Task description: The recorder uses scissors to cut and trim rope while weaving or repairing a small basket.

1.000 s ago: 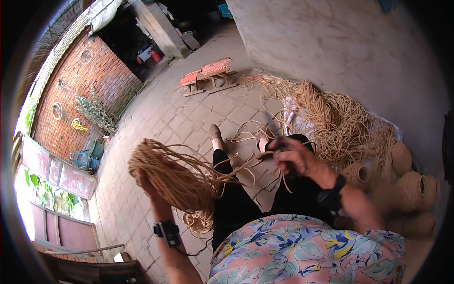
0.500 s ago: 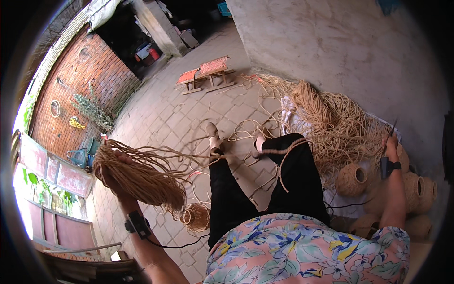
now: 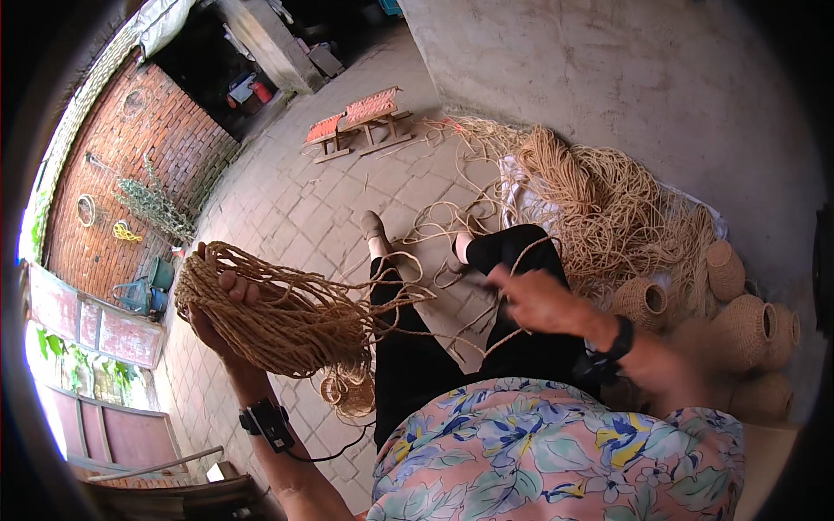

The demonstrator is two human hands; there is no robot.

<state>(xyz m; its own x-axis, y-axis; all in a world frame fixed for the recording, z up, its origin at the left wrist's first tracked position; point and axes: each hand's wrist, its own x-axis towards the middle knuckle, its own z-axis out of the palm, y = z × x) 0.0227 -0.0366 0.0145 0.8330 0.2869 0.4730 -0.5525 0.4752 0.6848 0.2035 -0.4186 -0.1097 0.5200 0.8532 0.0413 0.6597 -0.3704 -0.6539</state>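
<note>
My left hand (image 3: 236, 289) is closed on a thick looped bundle of tan rope (image 3: 291, 334) at the left, its strands trailing toward my legs. My right hand (image 3: 530, 295) is over my right thigh (image 3: 534, 252), beside a few loose strands; it is blurred, and I cannot make out whether anything is in its fingers. A small woven piece (image 3: 339, 391) lies on the paving below the bundle.
Piles of cord (image 3: 608, 208) lie on white sheeting along the wall to the right, with several woven round vessels (image 3: 738, 334) nearer me. Two low wooden stools (image 3: 369, 108) stand ahead. A brick wall (image 3: 87, 174) and a pillar (image 3: 269, 43) are at the left and back.
My right hand swung out to the far right holding a dark tool, then came back over my legs. My left hand moved left with the rope bundle.
</note>
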